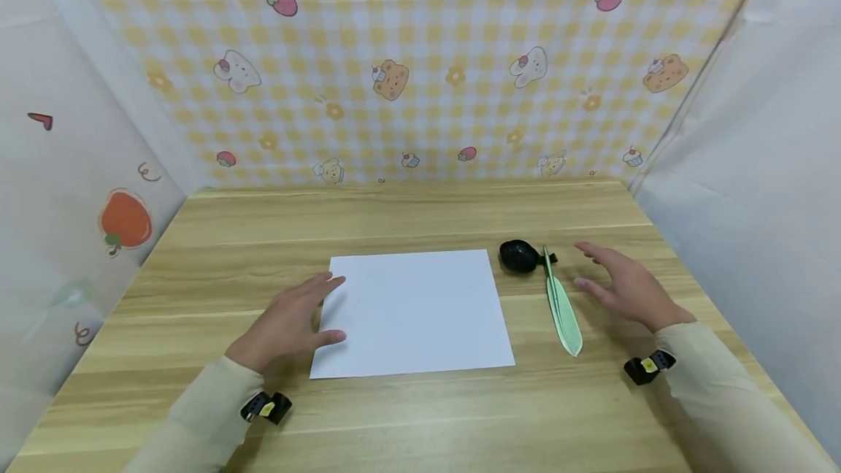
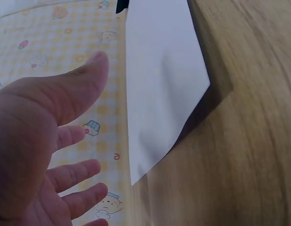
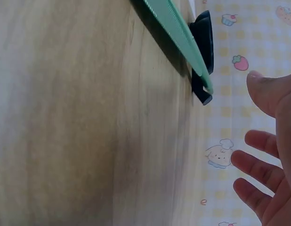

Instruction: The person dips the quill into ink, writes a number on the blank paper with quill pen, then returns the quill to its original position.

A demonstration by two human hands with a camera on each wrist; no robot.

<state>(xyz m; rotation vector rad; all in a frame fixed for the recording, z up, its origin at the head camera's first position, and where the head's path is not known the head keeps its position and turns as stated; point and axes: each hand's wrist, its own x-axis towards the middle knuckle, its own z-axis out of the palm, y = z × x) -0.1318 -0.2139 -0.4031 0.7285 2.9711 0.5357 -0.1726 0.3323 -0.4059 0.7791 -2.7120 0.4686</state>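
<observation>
A blank white sheet of paper [image 1: 407, 312] lies on the wooden table. My left hand [image 1: 289, 323] is held at its left edge, fingers and thumb spread, with nothing between them; the left wrist view shows that paper [image 2: 159, 84] beside the thumb. Right of the sheet rests a black rounded object with a short narrow neck [image 1: 519, 257]. A slim green leaf-shaped item [image 1: 563, 316] lies with its narrow stem across that neck. My right hand [image 1: 624, 287], relaxed and holding nothing, is just right of both. In the right wrist view the green item [image 3: 178, 35] overlaps the black object [image 3: 205, 40].
The wooden tabletop [image 1: 420, 422] ends at a yellow checked cloth [image 1: 420, 122] hanging behind it. Pale sheets hang on the left [image 1: 59, 188] and right [image 1: 749, 130]. Each wrist wears a small black camera on a strap.
</observation>
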